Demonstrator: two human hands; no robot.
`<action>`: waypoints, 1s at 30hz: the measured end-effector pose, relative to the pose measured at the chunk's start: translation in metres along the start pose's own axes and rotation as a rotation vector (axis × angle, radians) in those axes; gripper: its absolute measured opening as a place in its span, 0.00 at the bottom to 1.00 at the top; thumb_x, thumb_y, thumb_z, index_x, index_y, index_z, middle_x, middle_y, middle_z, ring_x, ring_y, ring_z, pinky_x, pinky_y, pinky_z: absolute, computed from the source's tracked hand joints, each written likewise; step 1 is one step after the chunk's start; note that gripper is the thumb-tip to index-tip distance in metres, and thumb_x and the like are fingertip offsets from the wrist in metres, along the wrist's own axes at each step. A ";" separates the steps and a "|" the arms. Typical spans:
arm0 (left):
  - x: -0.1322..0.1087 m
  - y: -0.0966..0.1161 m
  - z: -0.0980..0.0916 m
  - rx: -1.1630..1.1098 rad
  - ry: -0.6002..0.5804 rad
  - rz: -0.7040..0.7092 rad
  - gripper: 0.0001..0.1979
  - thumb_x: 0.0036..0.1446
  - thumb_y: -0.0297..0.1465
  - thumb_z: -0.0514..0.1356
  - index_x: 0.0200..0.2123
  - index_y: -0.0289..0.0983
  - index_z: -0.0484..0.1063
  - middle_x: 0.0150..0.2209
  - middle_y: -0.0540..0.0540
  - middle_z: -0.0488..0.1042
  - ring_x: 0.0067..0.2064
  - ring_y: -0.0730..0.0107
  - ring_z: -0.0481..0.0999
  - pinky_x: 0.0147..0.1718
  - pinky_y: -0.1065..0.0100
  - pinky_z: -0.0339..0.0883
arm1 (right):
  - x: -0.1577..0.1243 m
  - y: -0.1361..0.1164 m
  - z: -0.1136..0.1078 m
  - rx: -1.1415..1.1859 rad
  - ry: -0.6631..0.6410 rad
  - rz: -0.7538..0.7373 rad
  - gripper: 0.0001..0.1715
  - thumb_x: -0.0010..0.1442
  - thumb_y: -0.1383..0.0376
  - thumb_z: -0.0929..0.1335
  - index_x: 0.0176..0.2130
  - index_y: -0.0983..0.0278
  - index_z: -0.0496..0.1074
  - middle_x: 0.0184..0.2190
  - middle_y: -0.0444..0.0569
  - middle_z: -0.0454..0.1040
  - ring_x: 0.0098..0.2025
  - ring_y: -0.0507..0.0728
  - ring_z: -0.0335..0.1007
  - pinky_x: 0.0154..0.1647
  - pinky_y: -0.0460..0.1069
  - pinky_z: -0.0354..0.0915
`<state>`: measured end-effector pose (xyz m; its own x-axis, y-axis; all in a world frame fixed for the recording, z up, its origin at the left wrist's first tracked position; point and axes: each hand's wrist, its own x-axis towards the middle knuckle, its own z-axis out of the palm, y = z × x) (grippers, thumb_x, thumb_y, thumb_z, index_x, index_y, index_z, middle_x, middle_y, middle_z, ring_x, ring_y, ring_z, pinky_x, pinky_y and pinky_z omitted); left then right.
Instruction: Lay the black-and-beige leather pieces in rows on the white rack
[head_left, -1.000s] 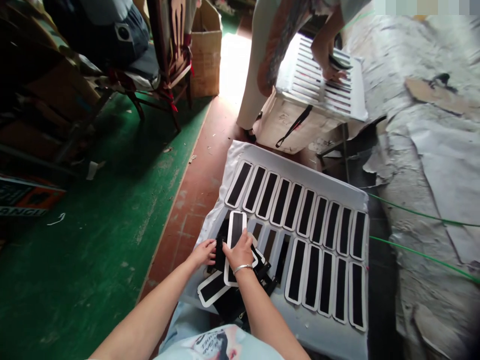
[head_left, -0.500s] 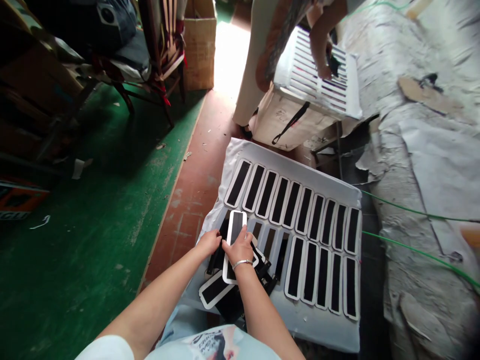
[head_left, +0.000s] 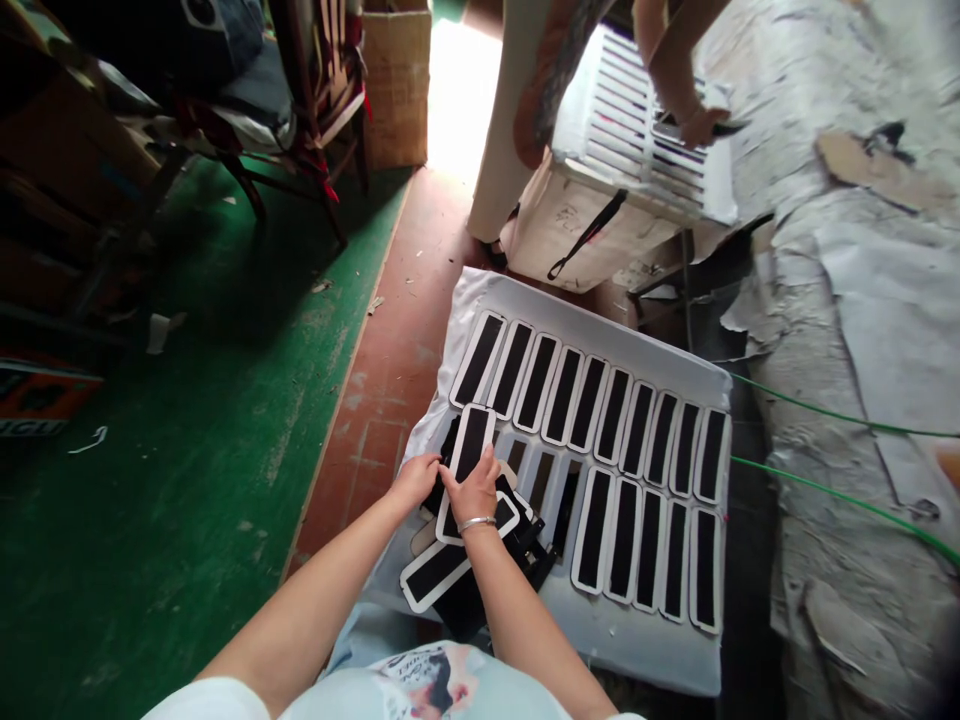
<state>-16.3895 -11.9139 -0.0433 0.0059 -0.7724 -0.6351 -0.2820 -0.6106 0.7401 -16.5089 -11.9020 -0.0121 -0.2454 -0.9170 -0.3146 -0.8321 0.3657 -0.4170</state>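
Observation:
My right hand (head_left: pixel 474 492) lies over a long black panel with a white rounded border (head_left: pixel 473 436), gripping it by its edges. Close by on the left, my left hand (head_left: pixel 417 482) has its fingertips pinched beside the panel's left edge, against something dark that I cannot make out. Under my hands is a loose pile of black pieces (head_left: pixel 459 603), with another white-bordered black panel (head_left: pixel 433 577) slanted across it. Similar panels (head_left: pixel 596 530) lie in two rows on the grey-white covered table (head_left: pixel 600 637). A few slots in the nearer row show darker strips without bright borders.
Ahead, a co-worker's hand (head_left: pixel 701 127) holds a dark piece above a white box (head_left: pixel 566 225) topped with rows of strips. A chair (head_left: pixel 322 110) and a cardboard box (head_left: pixel 397 90) stand at back left. Green cords (head_left: pixel 832 415) cross on the right beside a paper-covered surface (head_left: pixel 862 320).
Both my hands have shifted slightly upward, and the held panel has tilted, its black face now showing darker. The co-worker's hand has moved right with a dark piece.

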 end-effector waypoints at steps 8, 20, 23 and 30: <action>-0.037 -0.012 -0.002 -0.023 -0.093 -0.022 0.17 0.53 0.41 0.53 0.38 0.35 0.72 0.33 0.44 0.74 0.33 0.65 0.73 0.30 0.67 0.67 | -0.002 0.008 0.018 0.194 -0.040 0.093 0.50 0.53 0.52 0.67 0.62 0.72 0.41 0.56 0.64 0.55 0.58 0.62 0.54 0.56 0.53 0.55; -0.007 -0.016 0.020 0.067 -0.116 -0.031 0.13 0.51 0.40 0.54 0.25 0.37 0.65 0.18 0.54 0.63 0.21 0.75 0.63 0.20 0.74 0.58 | 0.014 0.020 0.003 0.329 -0.135 0.261 0.24 0.60 0.66 0.58 0.56 0.67 0.55 0.48 0.56 0.69 0.47 0.56 0.68 0.48 0.49 0.62; -0.001 -0.018 0.014 0.101 -0.137 -0.050 0.12 0.48 0.40 0.57 0.23 0.37 0.64 0.17 0.55 0.61 0.20 0.76 0.62 0.19 0.75 0.57 | 0.017 0.017 0.006 0.321 -0.158 0.265 0.20 0.61 0.66 0.58 0.53 0.66 0.58 0.45 0.56 0.71 0.44 0.56 0.69 0.44 0.49 0.64; -0.021 -0.034 0.027 0.139 -0.202 -0.114 0.15 0.48 0.41 0.57 0.19 0.37 0.59 0.13 0.56 0.57 0.16 0.77 0.60 0.16 0.75 0.55 | -0.001 0.045 -0.007 0.215 -0.301 0.256 0.11 0.60 0.64 0.60 0.40 0.68 0.65 0.34 0.56 0.73 0.37 0.59 0.71 0.36 0.50 0.63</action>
<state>-16.4058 -11.8720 -0.0610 -0.1426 -0.6408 -0.7543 -0.4199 -0.6510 0.6324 -16.5498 -11.8855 -0.0245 -0.2477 -0.7172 -0.6514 -0.6332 0.6287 -0.4514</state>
